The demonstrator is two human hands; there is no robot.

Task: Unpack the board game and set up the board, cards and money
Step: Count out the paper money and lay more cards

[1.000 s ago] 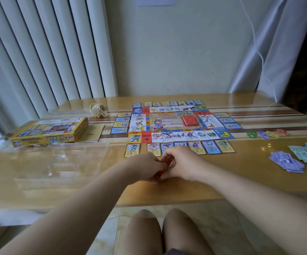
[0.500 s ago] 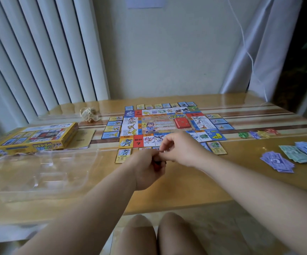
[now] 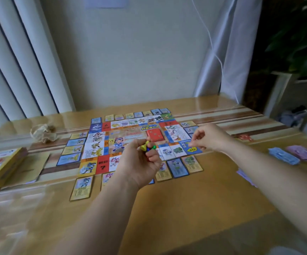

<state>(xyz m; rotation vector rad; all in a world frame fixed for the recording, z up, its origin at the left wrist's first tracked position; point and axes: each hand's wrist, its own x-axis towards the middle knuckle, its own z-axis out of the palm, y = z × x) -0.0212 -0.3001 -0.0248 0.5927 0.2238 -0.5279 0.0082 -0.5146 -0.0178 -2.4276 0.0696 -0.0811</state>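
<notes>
The board (image 3: pixel 130 133) lies flat mid-frame on the table (image 3: pixel 204 199), ringed by cards (image 3: pixel 81 188). At centre the left hand (image 3: pixel 139 162) grips yellow, blue and green pawns (image 3: pixel 147 147) — the right hand (image 3: pixel 209 137) hovers over the board's right corner, fingertips pinched, though I cannot tell whether it holds anything. Money (image 3: pixel 283 157) lies at the right edge.

Board (image 3: pixel 116 142): colourful square, unfolded flat, mid-table toward far edge. Red card deck (image 3: pixel 155 135) lies on board, right of centre. Property cards (image 3: pixel 81 188) face up in rows just outside board's sides. Money: blue pile (image 3: pixel 282 158) and purple pile (image 3: pixel 302 153) side by side near right edge. Yellow box (image 3: pixel 0 166) at left edge. Yellow pawn (image 3: pixel 144 146) and green pawn (image 3: pixel 153 147) gripped in left hand (image 3: pixel 138 166) above board's near side.
</notes>
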